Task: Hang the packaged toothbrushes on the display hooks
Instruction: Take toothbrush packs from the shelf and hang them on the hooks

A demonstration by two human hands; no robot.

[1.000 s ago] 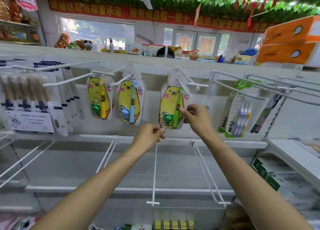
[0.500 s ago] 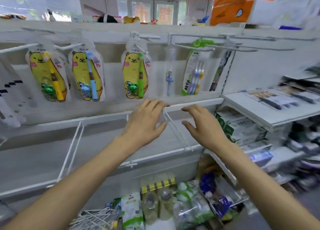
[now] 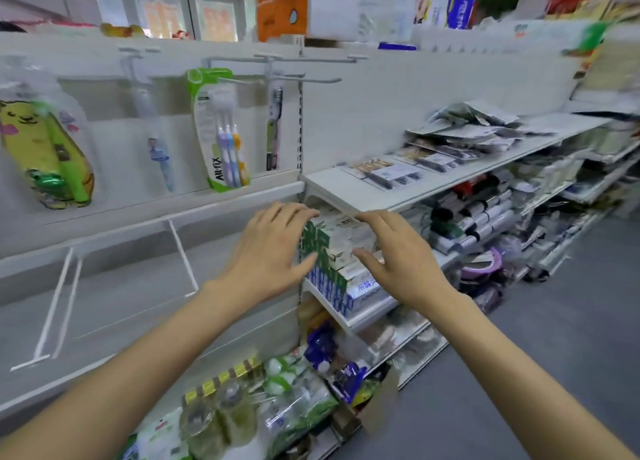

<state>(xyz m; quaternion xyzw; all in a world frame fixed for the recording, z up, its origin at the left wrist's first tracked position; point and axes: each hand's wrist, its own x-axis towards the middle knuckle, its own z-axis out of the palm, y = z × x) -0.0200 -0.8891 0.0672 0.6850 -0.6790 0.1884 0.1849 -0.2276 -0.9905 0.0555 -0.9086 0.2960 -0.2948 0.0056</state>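
A yellow bear-printed pack with a green toothbrush (image 3: pixel 48 154) hangs at the far left of the white back panel. Beside it hang a clear pack with a small blue brush (image 3: pixel 157 147), a green All-fix pack of three brushes (image 3: pixel 221 130) and a single dark toothbrush (image 3: pixel 274 127) on white display hooks (image 3: pixel 311 78). My left hand (image 3: pixel 270 255) and my right hand (image 3: pixel 398 255) float with fingers spread, empty, in front of stacked green-and-white boxes (image 3: pixel 332 248). More flat toothbrush packs (image 3: pixel 450 147) lie on the shelf to the right.
White wire dividers (image 3: pixel 62 303) stand on the shelf at the lower left. A pile of bagged goods and bottles (image 3: pixel 249 404) sits on the floor below my arms. Orange boxes (image 3: pixel 284 5) rest on the top ledge. The grey aisle floor (image 3: pixel 554 321) runs off to the right.
My right hand let go of the green-brush bear pack, which stays hanging. Both hands dropped and opened, and my view swung right and down toward the shelf of boxes.
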